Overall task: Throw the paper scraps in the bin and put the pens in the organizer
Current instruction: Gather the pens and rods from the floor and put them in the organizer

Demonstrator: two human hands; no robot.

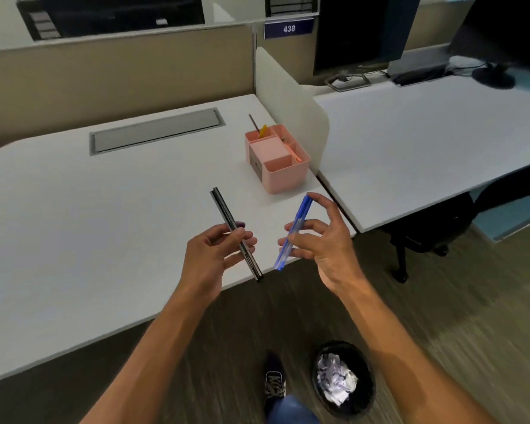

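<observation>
My left hand (218, 250) grips dark grey pens (227, 214) above the white desk's front edge, their tips pointing up and away. My right hand (322, 240) pinches blue pens (297, 221) between thumb and fingers, tilted toward the pink organizer (283, 175). The organizer stands on the desk just beyond both hands and holds a yellow pen (262, 131) and a dark pen in its back compartment. On the floor below my right arm, a black mesh bin (344, 377) holds crumpled white paper scraps (334, 377).
A white desk (104, 224) has a grey cable hatch (156, 130) at the back. A white divider (291, 99) separates it from a second desk (426, 133) with monitors. An office chair (441, 228) stands under that desk. My shoe (274, 382) is beside the bin.
</observation>
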